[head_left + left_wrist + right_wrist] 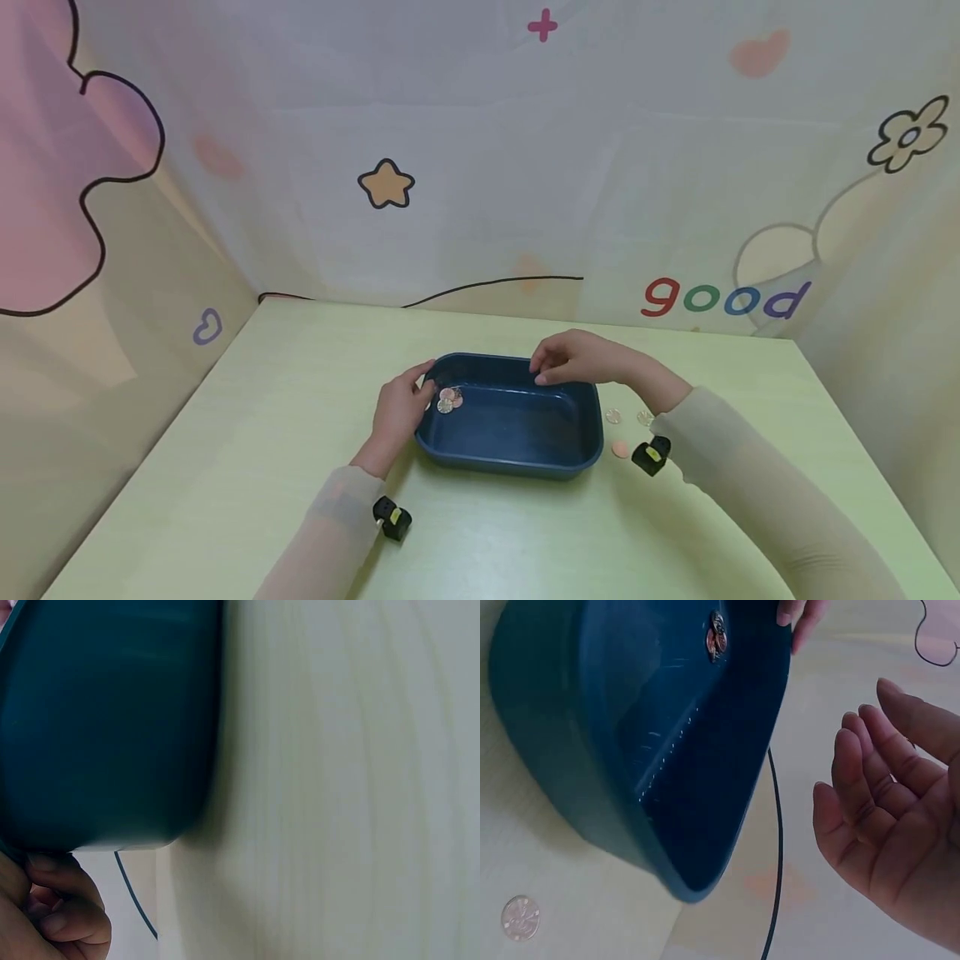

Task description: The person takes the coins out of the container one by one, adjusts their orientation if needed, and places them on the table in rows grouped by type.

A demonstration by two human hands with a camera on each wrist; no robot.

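At a blue tray (pixel 510 433), left hand (pixel 401 407) gripping one end, right hand (pixel 583 357) hovering loosely curled, empty

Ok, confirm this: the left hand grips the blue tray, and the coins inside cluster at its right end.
Not the right end: the head view shows the coins inside the blue tray clustered at its left end. The left hand does grip it.
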